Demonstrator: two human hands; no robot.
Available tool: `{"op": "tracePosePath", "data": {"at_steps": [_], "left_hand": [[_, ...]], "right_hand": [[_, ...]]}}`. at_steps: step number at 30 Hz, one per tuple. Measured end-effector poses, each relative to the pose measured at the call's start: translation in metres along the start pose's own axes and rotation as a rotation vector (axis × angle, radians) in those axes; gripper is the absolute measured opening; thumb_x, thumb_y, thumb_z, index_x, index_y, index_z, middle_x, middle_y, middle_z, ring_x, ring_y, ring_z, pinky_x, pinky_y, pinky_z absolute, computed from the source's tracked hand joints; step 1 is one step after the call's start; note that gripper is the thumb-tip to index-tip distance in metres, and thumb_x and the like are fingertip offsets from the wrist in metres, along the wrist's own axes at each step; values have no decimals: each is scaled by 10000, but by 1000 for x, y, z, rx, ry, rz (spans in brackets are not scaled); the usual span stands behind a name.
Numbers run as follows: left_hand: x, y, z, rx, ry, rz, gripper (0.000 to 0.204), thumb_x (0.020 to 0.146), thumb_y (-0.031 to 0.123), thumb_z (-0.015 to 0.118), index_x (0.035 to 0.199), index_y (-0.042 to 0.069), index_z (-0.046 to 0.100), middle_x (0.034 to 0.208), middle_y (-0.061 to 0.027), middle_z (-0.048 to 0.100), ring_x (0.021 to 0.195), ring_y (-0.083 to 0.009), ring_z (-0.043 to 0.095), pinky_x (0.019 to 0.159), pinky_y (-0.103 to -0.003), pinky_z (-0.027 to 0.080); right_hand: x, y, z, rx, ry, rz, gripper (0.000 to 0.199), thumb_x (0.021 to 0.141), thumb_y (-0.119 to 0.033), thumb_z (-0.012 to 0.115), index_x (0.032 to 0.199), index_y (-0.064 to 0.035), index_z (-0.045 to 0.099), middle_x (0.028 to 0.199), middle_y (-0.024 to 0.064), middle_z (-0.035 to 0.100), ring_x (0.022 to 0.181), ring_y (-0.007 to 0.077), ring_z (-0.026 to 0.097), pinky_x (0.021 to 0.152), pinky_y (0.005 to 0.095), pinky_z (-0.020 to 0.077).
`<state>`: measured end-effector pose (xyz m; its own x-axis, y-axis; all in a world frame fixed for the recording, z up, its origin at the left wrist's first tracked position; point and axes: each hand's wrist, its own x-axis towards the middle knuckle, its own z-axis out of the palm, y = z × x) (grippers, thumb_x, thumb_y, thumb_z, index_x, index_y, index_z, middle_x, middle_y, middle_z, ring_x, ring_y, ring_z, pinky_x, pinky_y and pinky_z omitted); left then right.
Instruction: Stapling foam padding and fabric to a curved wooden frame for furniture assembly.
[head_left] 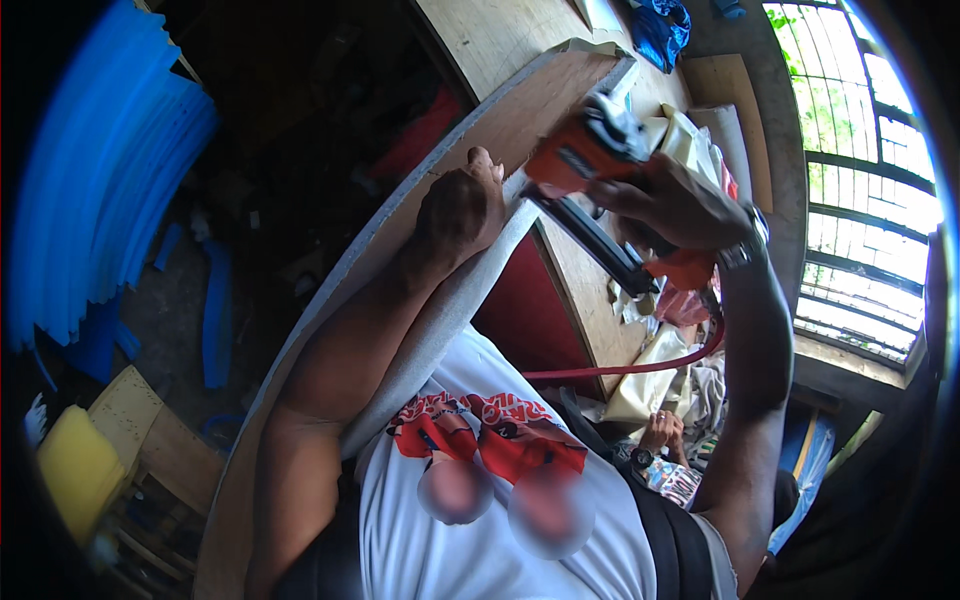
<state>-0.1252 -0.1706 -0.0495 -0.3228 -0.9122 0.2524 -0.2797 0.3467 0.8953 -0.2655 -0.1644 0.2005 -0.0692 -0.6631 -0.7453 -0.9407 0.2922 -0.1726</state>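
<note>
A long board [535, 105] with grey fabric [465, 290] wrapped along its edge runs diagonally from my left side up to the workbench. My left hand [463, 205] is closed on the board's near edge, pressing on the fabric there, with the thumb side toward the tool. In my right hand [690, 205] is an orange and black air staple gun [575, 155], gripped by its handle. Its nose is close to the board's edge, just right of my left hand. Whether it touches the board I cannot tell. A red air hose [640, 370] curves from the gun's handle.
Under the board's far end stands a wooden workbench [500, 35], with crumpled cloth and scraps along its right part. Blue foam sheets [100, 170] and a yellow foam block [80, 465] are at left. Another person's hands [660, 432] show at lower right, beside a barred window [860, 190].
</note>
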Motion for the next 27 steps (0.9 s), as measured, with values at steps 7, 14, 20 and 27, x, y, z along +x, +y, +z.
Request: {"op": "tracePosePath", "data": {"at_steps": [7,14,20,27], "left_hand": [[13,11,-33,-172,-216,-70,467,995,441,580,827,13,501,646,-199,570,620,-328,642,543,-435,473],[19,17,-40,-81,-344,-140,288,1014,240,603,845,8,625,665,-13,536,647,-69,466,579,-266,433],[19,13,-22,-29,-403,-204,270,1007,226,606,888,-15,627,696,-69,605,655,-93,523,599,-291,465],[32,-21,11,91,-320,-197,442,1003,360,597,829,-44,638,694,-145,607,653,-140,523,605,-324,463]], "right_hand": [[-32,143,77,392,378,-41,312,1016,-359,568,1162,-85,606,756,-27,572,656,62,524,603,240,438],[62,259,215,126,736,340,575,866,-198,602,1375,-56,375,956,317,654,862,488,637,757,577,506],[108,277,234,101,901,485,753,868,-364,710,1485,-110,360,1214,178,608,1063,371,612,826,495,517],[159,291,267,-14,982,660,766,870,-453,687,1493,-128,381,1323,126,551,1229,323,508,1004,551,388]]}}
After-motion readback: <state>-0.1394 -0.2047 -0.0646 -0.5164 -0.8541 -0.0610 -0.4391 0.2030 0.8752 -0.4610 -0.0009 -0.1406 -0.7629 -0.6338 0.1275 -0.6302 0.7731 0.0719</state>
